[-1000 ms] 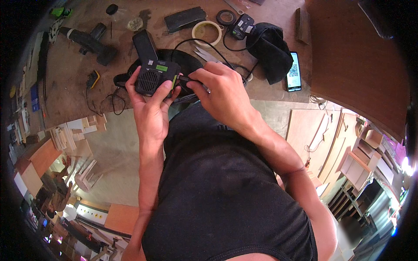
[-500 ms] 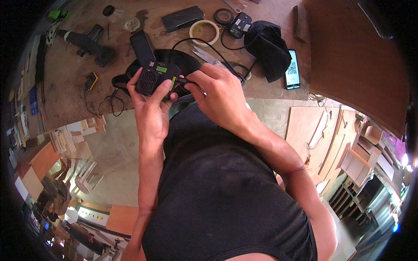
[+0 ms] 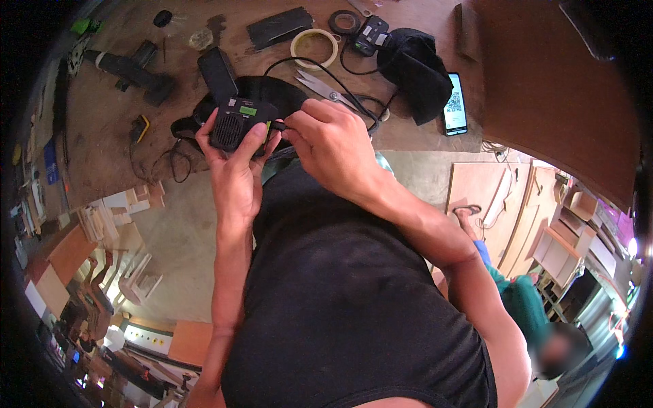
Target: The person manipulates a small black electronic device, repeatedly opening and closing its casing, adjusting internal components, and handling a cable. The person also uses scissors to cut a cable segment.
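My left hand [image 3: 235,180] grips a black box-shaped electronic device [image 3: 235,129] with a round-holed grille and a green label. It is held at the near edge of the workbench, over a dark fabric item [image 3: 286,92]. The thumb of that hand lies across the device's lower right part. Against the device's right side, my right hand [image 3: 333,146] pinches a small black cable plug [image 3: 277,126]. Whether the plug is fully seated cannot be made out. Metal scissors [image 3: 320,86] lie just beyond my right hand, beside a black cable [image 3: 292,59].
The brown workbench [image 3: 102,156] carries a cordless drill [image 3: 126,66], a cream tape roll [image 3: 294,51], a black tape roll [image 3: 345,22], another black device [image 3: 371,35], black cloth [image 3: 415,75] and a lit phone [image 3: 456,105]. Behind at right is a person in green [image 3: 524,306].
A person in green has come into view at the lower right. Both hands keep their grips on device and plug, with the plug still at the device's side. The view has shifted slightly.
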Tool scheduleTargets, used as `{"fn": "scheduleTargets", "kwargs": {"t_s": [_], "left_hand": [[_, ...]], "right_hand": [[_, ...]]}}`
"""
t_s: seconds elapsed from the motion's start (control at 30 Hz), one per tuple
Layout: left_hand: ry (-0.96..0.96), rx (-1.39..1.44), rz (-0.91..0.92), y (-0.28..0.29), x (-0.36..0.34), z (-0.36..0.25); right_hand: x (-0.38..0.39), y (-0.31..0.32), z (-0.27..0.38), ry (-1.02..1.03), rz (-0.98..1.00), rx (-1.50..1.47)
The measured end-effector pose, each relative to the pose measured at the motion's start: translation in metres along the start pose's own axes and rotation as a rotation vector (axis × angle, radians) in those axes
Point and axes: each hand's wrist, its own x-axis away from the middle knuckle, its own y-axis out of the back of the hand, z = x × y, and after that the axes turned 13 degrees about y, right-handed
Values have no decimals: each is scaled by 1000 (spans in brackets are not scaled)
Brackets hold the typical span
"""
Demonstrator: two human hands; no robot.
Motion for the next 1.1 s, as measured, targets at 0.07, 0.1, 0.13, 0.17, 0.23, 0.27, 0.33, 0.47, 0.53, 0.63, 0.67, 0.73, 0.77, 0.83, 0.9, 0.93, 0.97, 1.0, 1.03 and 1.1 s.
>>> {"fn": "scheduleTargets", "kwargs": {"t_s": [0.07, 0.1, 0.13, 0.17, 0.23, 0.27, 0.33, 0.47, 0.53, 0.63, 0.67, 0.73, 0.77, 0.83, 0.9, 0.93, 0.97, 1.0, 1.03, 1.1], "left_hand": [[0, 0, 9, 1, 0, 1], [3, -1, 6, 0, 0, 2], [4, -2, 3, -1, 0, 2], [5, -3, -1, -1, 1, 2], [7, -7, 1, -1, 1, 2], [9, -10, 0, -1, 1, 2], [7, 1, -7, -2, 2, 2], [3, -2, -15, -1, 1, 2], [8, 6, 3, 0, 0, 1], [11, 4, 3, 0, 0, 1], [11, 1, -2, 0, 0, 1], [11, -23, -14, 1, 1, 1], [12, -35, -19, 1, 2, 1], [17, -40, -20, 1, 2, 1], [21, -37, -12, 1, 2, 1], [23, -31, -5, 1, 2, 2], [24, -25, 2, 1, 2, 2], [17, -10, 8, 1, 2, 4], [10, 3, 16, 2, 2, 5], [4, 9, 17, 2, 2, 6]], "right_hand": [[1, -1, -2, -5, 7, -6], [1, -1, -2, -7, 11, -9], [1, -1, -2, -5, 6, -8], [2, -2, -2, -3, 1, -7], [1, -2, -1, -7, 1, -10], [1, -2, -1, -12, 7, -13], [0, -2, -2, -16, 15, -14], [0, -3, -3, -18, 28, -6], [-1, -3, -3, -21, 29, -5], [-1, -4, -3, -17, 20, -7], [0, -4, -3, -14, 18, -9], [0, -4, -3, -12, 17, -11], [0, -4, -2, -14, 20, -10], [0, -4, -2, -14, 20, -10], [1, -6, -2, -12, 17, -11], [1, -6, -2, -14, 29, -7], [0, -5, -2, -15, 40, -4], [0, -5, -1, -17, 52, 0], [0, -6, -2, -17, 48, -2], [1, -8, -2, -17, 38, -6]]}}
